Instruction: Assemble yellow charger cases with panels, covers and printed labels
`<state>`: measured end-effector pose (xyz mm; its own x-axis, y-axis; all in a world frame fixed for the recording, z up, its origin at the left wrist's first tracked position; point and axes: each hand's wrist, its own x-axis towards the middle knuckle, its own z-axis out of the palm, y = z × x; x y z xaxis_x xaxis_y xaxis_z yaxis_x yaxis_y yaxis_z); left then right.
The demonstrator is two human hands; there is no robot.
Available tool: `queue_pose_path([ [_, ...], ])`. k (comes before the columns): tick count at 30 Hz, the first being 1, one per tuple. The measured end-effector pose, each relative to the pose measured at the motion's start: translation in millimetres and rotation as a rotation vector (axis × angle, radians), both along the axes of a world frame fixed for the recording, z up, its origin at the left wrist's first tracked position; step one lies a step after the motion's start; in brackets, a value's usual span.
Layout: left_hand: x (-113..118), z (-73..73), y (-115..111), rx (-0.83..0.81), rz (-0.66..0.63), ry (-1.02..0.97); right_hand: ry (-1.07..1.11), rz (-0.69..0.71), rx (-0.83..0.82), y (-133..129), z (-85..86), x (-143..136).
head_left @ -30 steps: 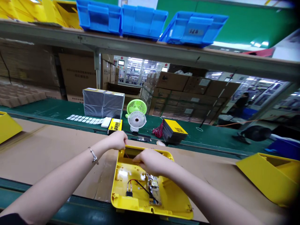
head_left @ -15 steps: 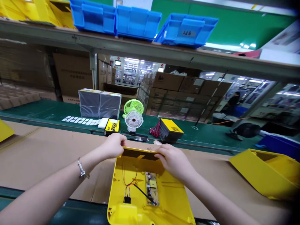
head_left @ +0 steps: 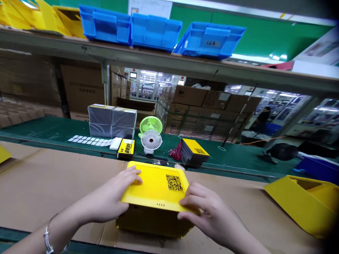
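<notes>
A yellow plastic housing (head_left: 153,187) stands tilted up in front of me, its panel with a printed QR code facing up and toward me. Below the panel's near edge, the lower part of the housing is in shadow. My left hand (head_left: 116,192) holds the panel's left side, fingers over the top face and thumb at the near corner. At the right near corner, my right hand (head_left: 206,210) grips the edge between thumb and fingers. The circuit board and wires inside are hidden from this side.
Cardboard (head_left: 76,173) covers the bench. Another yellow housing (head_left: 304,204) lies at the right. Behind stand a white fan (head_left: 151,140), a green fan (head_left: 148,123), a yellow-and-black box (head_left: 126,147) and a stack of yellow-topped boxes (head_left: 194,150). Blue bins (head_left: 156,31) line the shelf above.
The housing has been turned over: its open inside with the circuit board faced me, and now the QR-code panel does. Both hands have shifted lower, onto the panel's sides.
</notes>
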<state>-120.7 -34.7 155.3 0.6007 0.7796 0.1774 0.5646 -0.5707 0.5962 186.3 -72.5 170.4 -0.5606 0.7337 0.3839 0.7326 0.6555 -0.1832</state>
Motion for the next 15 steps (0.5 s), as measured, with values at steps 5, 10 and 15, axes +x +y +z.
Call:
queue_pose_path([
  [5,5,-3.1,19,-0.194,0.049,-0.020,0.192,-0.284,-0.115,26,-11.8,1],
  [10,30,-10.6,47,-0.176,0.318,-0.190,0.328,-0.485,-0.388,60,-25.9,-1],
  [15,38,-9.1,65,-0.008,0.387,-0.209,0.400,-0.487,-0.482,75,-24.8,-11],
])
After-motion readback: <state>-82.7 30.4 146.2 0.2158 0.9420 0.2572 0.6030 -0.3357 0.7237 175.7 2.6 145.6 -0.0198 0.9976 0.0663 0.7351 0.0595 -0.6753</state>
